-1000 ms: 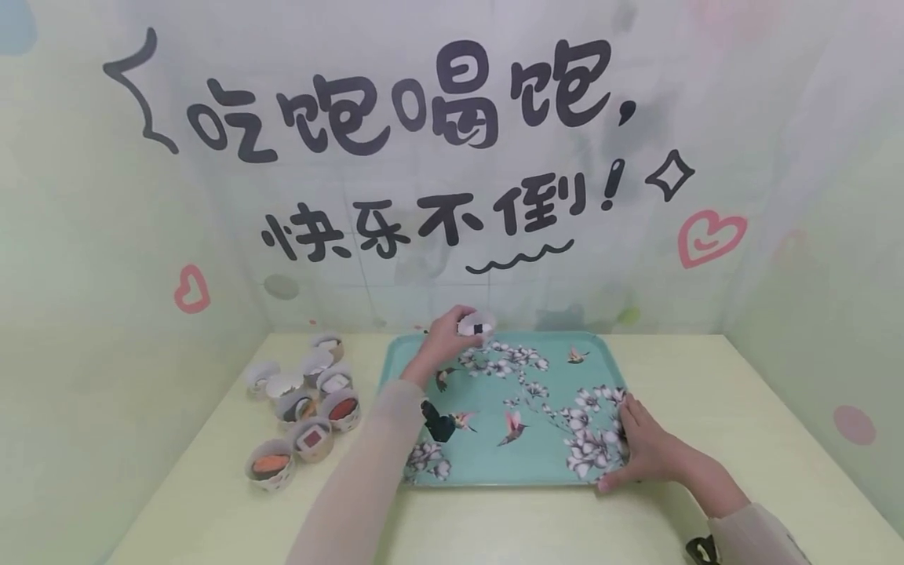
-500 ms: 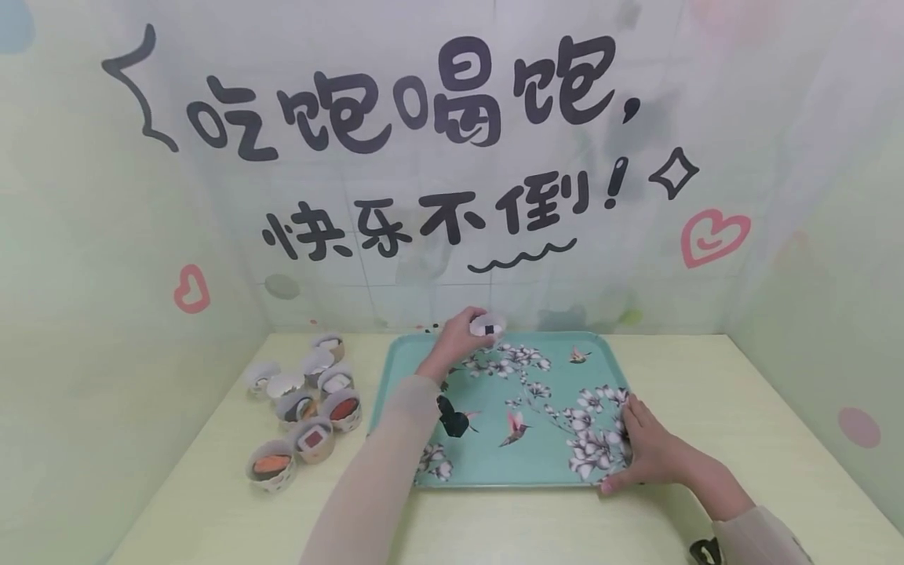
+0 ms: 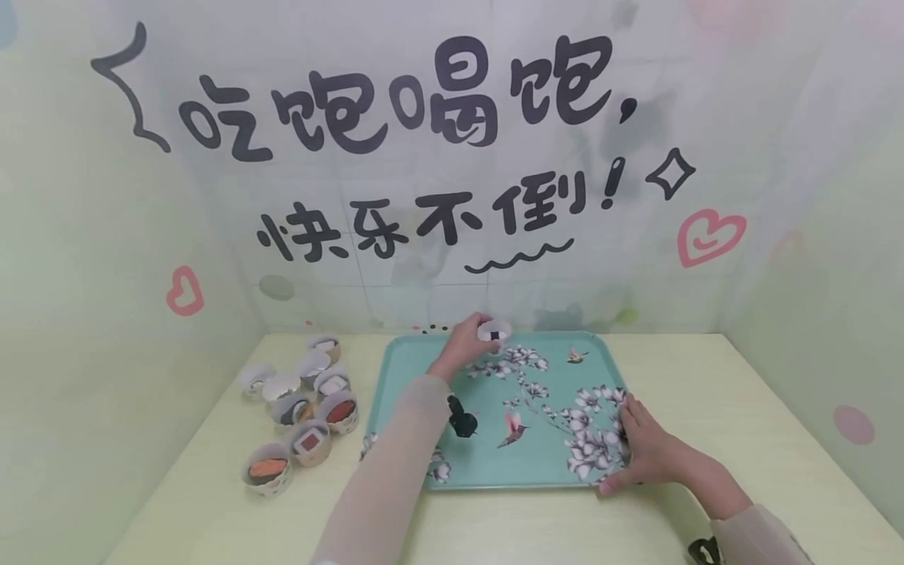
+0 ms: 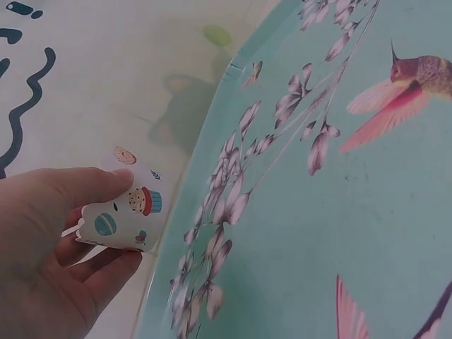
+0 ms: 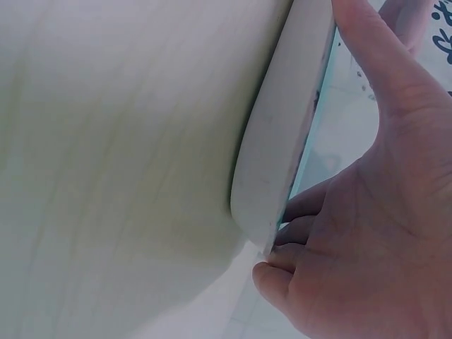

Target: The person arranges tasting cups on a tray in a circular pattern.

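Observation:
My left hand (image 3: 469, 341) pinches a small paper baking cup (image 3: 494, 333) between thumb and fingers at the tray's far edge. In that cup lies a white piece with a black band. Printed cupcakes show on the cup's outside (image 4: 145, 201) in the left wrist view; whether it touches the tray cannot be told. A teal tray (image 3: 487, 463) with flowers and birds lies on the table. My right hand (image 3: 653, 447) grips its near right corner, thumb at the front edge and fingers along the right side. In the right wrist view, the fingertips (image 5: 289, 229) meet the rim.
Left of the tray stand several more paper cups, close together. One holds an orange-topped piece (image 3: 268, 468), another a red one (image 3: 340, 412). A wall with large black writing (image 3: 452, 94) stands behind the pale table (image 3: 749, 408). A black object (image 3: 705, 551) is by the right sleeve.
My left hand has moved a little to the right along the tray's far edge, carrying the cup, which now sits slightly lower. My right hand stays at the tray's corner.

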The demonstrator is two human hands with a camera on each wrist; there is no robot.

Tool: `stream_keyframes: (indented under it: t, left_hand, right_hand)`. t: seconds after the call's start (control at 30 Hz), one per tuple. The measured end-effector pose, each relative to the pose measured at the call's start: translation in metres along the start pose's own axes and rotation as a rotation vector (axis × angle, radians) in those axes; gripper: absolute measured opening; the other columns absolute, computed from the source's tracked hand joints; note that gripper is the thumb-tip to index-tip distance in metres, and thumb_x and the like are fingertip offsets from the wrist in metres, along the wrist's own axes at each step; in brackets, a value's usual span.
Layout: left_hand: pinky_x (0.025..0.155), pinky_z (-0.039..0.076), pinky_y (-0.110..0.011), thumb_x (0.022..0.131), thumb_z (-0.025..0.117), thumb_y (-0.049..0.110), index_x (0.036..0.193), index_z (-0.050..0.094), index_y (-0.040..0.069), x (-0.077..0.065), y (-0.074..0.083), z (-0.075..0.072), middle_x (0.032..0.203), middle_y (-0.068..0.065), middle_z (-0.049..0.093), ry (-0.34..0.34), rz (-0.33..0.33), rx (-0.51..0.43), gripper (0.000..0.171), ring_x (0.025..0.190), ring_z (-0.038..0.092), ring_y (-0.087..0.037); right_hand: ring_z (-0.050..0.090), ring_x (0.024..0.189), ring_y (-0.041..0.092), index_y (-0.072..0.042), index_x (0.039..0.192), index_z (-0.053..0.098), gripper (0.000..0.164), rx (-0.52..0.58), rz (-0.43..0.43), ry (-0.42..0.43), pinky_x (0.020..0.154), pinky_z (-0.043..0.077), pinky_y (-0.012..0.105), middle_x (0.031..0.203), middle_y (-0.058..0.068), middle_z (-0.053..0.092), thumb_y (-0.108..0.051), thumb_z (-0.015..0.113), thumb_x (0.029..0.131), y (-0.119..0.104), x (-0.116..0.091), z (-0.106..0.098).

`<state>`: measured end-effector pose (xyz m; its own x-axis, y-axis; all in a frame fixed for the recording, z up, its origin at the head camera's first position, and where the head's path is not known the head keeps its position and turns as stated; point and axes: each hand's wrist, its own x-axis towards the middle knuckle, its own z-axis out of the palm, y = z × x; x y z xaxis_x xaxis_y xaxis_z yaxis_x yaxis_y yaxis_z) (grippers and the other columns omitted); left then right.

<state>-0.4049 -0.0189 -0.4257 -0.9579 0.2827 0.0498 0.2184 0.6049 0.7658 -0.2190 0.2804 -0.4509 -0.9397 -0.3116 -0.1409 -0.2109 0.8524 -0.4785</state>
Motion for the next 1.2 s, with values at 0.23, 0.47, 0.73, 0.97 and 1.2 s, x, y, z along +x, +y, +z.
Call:
stream_keyframes:
  t: [0.23,0.47,0.73,0.97,1.2]
  left_hand:
    - [0.101,0.049,-0.047,0.091,0.073,0.019,0.135,0.053,0.008,0.006,0.002,0.007,0.134,-0.015,0.061,0.010,-0.010,-0.019,0.050,0.119,0.058,-0.030]
    - [0.104,0.048,-0.048,0.091,0.073,0.019,0.137,0.052,0.009,0.008,0.003,0.009,0.138,-0.014,0.059,0.012,-0.044,-0.043,0.052,0.124,0.057,-0.031]
    - [0.108,0.046,-0.049,0.091,0.073,0.017,0.138,0.051,0.008,0.008,-0.003,0.015,0.141,-0.015,0.057,0.020,-0.055,-0.017,0.053,0.128,0.055,-0.032]
    - [0.106,0.047,-0.050,0.090,0.074,0.017,0.138,0.051,0.008,0.009,-0.009,0.022,0.139,-0.016,0.058,-0.004,-0.055,-0.025,0.054,0.125,0.056,-0.032]
    - [0.107,0.047,-0.049,0.090,0.074,0.016,0.136,0.052,0.008,0.012,-0.011,0.024,0.138,-0.015,0.059,-0.001,-0.079,-0.011,0.051,0.125,0.056,-0.031]
  right_hand:
    - [0.004,0.141,0.065,0.028,0.144,0.007,0.141,-0.006,-0.007,0.007,0.114,0.017,0.073,0.151,0.050,0.000,-0.048,0.093,0.062,0.001,-0.001,-0.001]
    - [0.004,0.140,0.066,0.028,0.144,0.008,0.140,-0.007,-0.006,0.011,0.114,0.016,0.073,0.151,0.050,0.000,-0.048,0.093,0.062,0.001,0.000,-0.003]
    - [0.002,0.140,0.066,0.028,0.144,0.007,0.141,0.020,0.007,-0.006,0.114,0.015,0.072,0.151,0.050,-0.002,-0.048,0.093,0.061,0.000,-0.002,-0.001]
    - [0.003,0.140,0.066,0.028,0.144,0.007,0.141,0.015,0.017,-0.006,0.114,0.016,0.072,0.151,0.050,-0.002,-0.048,0.093,0.061,-0.001,-0.005,0.000]
    - [0.003,0.141,0.065,0.028,0.144,0.008,0.141,0.008,0.013,-0.005,0.114,0.016,0.072,0.152,0.050,-0.001,-0.049,0.092,0.061,0.000,-0.002,0.000]
